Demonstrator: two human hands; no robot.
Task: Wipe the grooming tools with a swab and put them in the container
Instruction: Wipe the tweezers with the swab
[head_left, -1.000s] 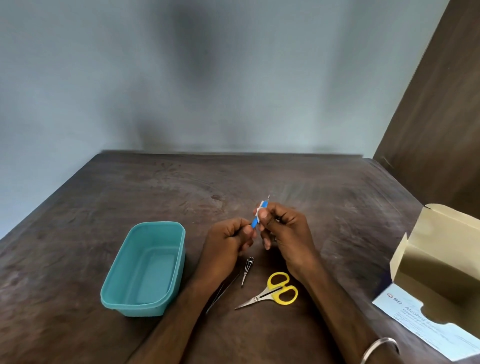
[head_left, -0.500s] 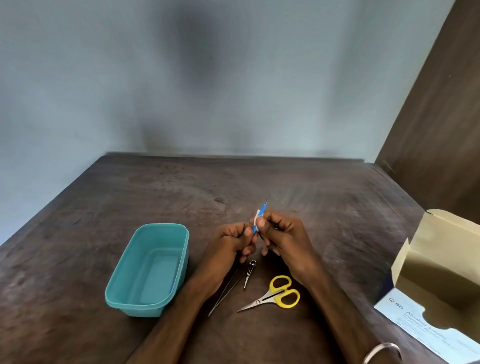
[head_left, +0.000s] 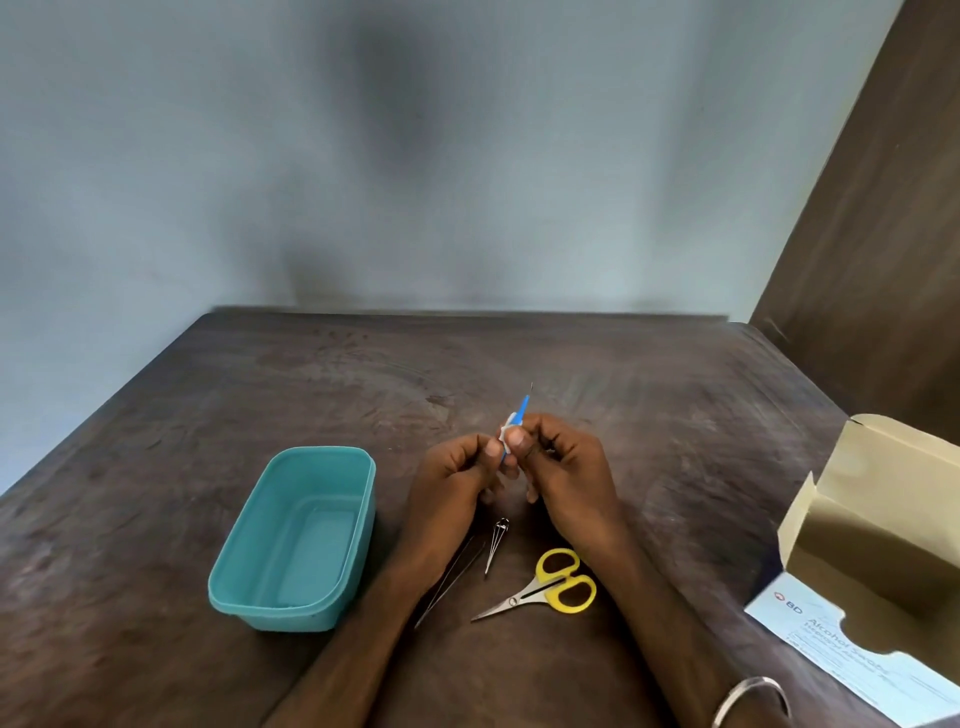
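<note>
A thin blue-handled tool (head_left: 523, 409) with a fine metal tip points up and away above the table. My left hand (head_left: 457, 478) pinches its lower end. My right hand (head_left: 563, 462) pinches a small white swab (head_left: 506, 434) wrapped round the tool's handle. Below the hands, yellow-handled scissors (head_left: 550, 587), a small metal tool (head_left: 497, 543) and thin tweezers (head_left: 451, 584) lie on the dark table. The teal container (head_left: 244, 587) stands to the left with nothing in it.
An open cardboard box of alcohol swabs (head_left: 878, 551) stands at the right edge of the table. A grey wall rises behind the table and a dark wooden panel (head_left: 883, 208) stands at the right.
The hands stay together on the blue tool and swab. The right hand's pinch has slid slightly along the handle. The camera has shifted a little.
</note>
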